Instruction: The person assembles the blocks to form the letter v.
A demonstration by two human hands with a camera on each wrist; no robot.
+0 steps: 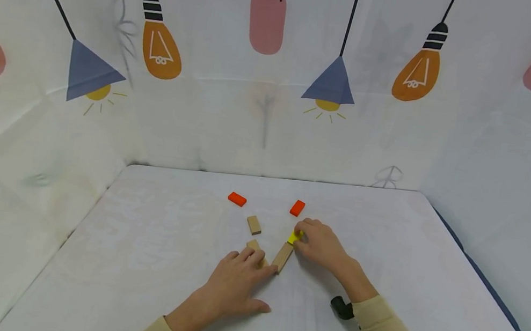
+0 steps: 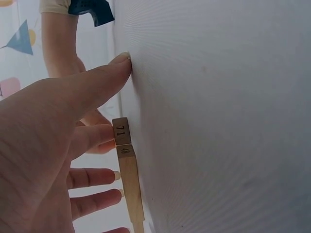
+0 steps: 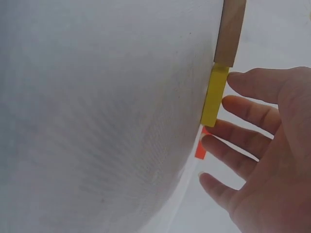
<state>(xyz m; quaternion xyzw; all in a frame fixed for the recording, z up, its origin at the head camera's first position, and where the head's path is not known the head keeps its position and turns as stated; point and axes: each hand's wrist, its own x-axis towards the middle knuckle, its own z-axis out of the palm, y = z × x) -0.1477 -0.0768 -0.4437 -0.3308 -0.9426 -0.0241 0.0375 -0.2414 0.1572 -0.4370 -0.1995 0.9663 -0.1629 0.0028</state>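
My left hand (image 1: 236,284) lies low over the table with its fingers extended and its thumb spread away. Its index fingertip touches the near end of a wooden block (image 1: 283,256), and its other fingers reach along a second wooden block (image 1: 253,244), partly hidden under them. In the left wrist view, black numbers mark the ends of two wooden blocks (image 2: 129,179). My right hand (image 1: 322,244) holds a yellow block (image 3: 214,94) between thumb and fingers. That block lies end to end with the right-hand wooden block, and together with the left-hand one they form a V.
A separate wooden block (image 1: 254,224) lies beyond my left fingers. Farther back are two red blocks, one to the left (image 1: 237,199) and one to the right (image 1: 297,207). The white-covered table (image 1: 151,240) meets a sheet printed with lamps (image 1: 269,133).
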